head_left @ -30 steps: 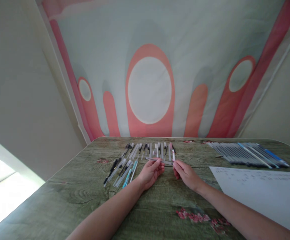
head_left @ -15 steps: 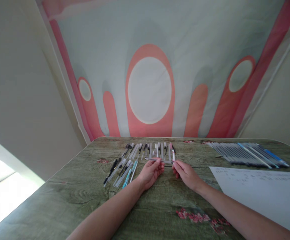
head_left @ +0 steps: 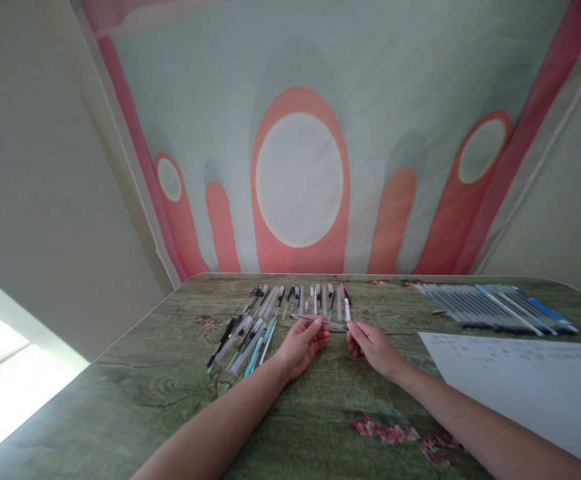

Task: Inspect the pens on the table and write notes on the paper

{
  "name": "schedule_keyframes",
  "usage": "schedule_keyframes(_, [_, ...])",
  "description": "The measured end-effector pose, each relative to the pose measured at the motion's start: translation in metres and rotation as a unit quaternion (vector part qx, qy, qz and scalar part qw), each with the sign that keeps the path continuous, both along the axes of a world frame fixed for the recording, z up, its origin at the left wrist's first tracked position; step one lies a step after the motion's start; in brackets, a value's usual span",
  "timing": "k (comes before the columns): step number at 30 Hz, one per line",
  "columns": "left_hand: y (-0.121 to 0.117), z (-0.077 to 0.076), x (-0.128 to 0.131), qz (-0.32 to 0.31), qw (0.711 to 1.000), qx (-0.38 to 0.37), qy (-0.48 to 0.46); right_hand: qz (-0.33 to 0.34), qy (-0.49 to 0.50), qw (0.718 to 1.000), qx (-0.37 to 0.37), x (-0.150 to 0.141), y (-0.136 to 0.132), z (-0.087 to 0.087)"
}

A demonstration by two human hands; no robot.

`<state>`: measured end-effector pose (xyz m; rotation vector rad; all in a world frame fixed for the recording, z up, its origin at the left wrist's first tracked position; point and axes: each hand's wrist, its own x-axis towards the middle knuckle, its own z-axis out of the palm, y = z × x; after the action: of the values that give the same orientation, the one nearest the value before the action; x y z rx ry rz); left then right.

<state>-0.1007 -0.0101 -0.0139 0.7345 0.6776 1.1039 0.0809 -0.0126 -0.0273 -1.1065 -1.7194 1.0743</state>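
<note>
Left fingers [head_left: 315, 325] pinch a slim pen [head_left: 334, 325]; right fingers [head_left: 353, 328], partly hidden, seemingly close on its end.

You see a table top [head_left: 170, 400] that looks like rough green wood, with a soft shine. The sheet [head_left: 530, 387] on it is smooth, matt white paper. The pen in your left hand [head_left: 303, 343] looks like see-through plastic. The row of pens [head_left: 475, 307] looks like smooth, cloudy plastic. The printed backdrop [head_left: 300, 260] looks mostly matt, with small creases.
</note>
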Motion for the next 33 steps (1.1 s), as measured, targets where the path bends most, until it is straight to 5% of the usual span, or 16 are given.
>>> schedule_keyframes(26, [-0.0009,0.0006,0.0003,0.003,1.000,0.004,0.010,-0.018,-0.026,0.998,0.055,0.0005,0.0003,0.0001])
schedule_keyframes(33, [-0.0011,-0.0003,0.0008,-0.002,1.000,0.011,0.000,-0.008,0.005,1.000,-0.001,-0.0002,0.0028,-0.0027])
